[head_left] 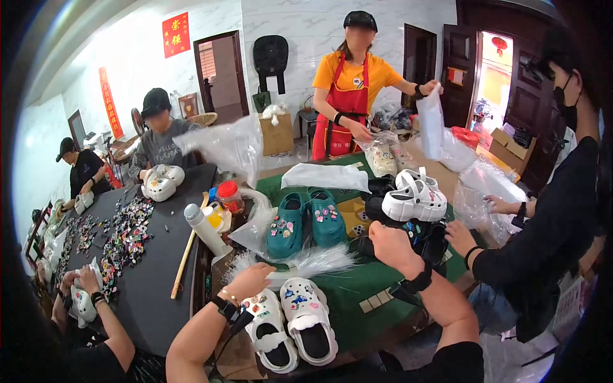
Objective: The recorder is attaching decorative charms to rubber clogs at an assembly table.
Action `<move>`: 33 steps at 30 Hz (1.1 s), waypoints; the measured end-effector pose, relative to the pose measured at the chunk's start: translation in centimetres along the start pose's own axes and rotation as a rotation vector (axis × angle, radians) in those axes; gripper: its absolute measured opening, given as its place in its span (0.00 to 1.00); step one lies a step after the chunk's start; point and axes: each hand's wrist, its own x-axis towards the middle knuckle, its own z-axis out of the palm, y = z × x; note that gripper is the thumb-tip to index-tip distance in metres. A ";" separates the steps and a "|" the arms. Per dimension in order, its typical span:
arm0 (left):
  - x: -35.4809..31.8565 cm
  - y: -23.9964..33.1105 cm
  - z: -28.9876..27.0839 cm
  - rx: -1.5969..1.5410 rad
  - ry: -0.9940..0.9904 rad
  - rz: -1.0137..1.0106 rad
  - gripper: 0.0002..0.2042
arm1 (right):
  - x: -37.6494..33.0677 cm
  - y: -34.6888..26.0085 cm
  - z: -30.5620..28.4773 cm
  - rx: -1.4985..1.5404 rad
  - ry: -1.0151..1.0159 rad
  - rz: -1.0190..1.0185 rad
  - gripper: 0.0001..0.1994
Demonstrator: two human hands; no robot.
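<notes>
- Left hand (250, 281): fingers curled onto a bundle of clear plastic ties (306, 262), just above two white clogs (290, 322).
- Right hand (389, 246): fingers closed on a black clog (429, 242); whether tightly, I cannot tell.
- Beyond the fingers: two teal clogs (306, 223), two white clogs stacked (415, 195) on the green bench (357, 281).

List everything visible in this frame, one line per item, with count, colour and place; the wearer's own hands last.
white clogs: two, white with charms, near edge of green table
teal clogs: two, teal, table centre
stacked clogs: white pair on black ones, right of centre
clear bristle bundle: one, under left hand
green table: one
black table: one, left, strewn with charms
white bottle: one, between tables
co-workers: several around both tables
left hand: on bristles
right hand: by black clogs
</notes>
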 end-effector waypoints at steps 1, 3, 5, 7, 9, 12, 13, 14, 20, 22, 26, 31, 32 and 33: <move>0.7 -0.7 0.3 0.057 -0.071 0.018 0.20 | -0.1 0.0 -0.2 -0.001 0.005 0.004 0.04; 1.6 -1.9 0.7 0.091 -0.119 0.048 0.23 | -0.1 0.1 -0.5 0.081 0.054 -0.007 0.04; 2.3 -2.6 1.2 0.116 -0.246 -0.010 0.23 | 0.0 0.2 -0.6 0.081 0.015 0.031 0.05; 2.8 -3.1 2.0 0.129 -0.279 -0.024 0.24 | 0.1 0.3 -0.6 0.112 0.032 -0.005 0.05; 3.2 -3.7 2.9 0.208 -0.298 0.041 0.26 | 0.3 0.4 -0.6 0.130 0.075 -0.035 0.05; 3.9 -4.8 4.5 0.196 -0.360 0.043 0.20 | 0.5 0.9 -0.5 0.150 0.108 -0.051 0.05; 4.2 -5.3 5.0 0.193 -0.379 0.029 0.20 | 0.5 1.2 -0.3 0.142 0.119 -0.051 0.05; 4.6 -5.8 5.2 0.175 -0.352 0.052 0.16 | 0.6 1.6 -0.2 0.132 0.137 -0.059 0.04; 5.1 -7.4 6.7 0.396 -0.300 0.177 0.08 | 0.3 5.6 0.5 0.035 0.043 -0.096 0.02; 4.5 -7.4 6.9 0.322 -0.234 0.151 0.06 | -0.2 7.2 -0.1 -0.066 0.056 -0.023 0.04; 4.2 -7.5 6.6 0.226 -0.122 0.164 0.06 | -2.0 10.4 -3.8 -0.287 0.212 0.425 0.08; 4.7 -6.5 5.4 0.140 -0.201 0.039 0.09 | -3.2 12.7 -6.6 -0.328 0.598 0.311 0.10; 4.6 -6.1 4.9 0.117 -0.174 0.035 0.10 | -3.4 12.6 -6.9 -0.213 0.605 0.407 0.10; 4.5 -5.6 4.2 0.096 -0.146 0.029 0.12 | -3.7 12.2 -6.9 -0.137 0.640 0.490 0.10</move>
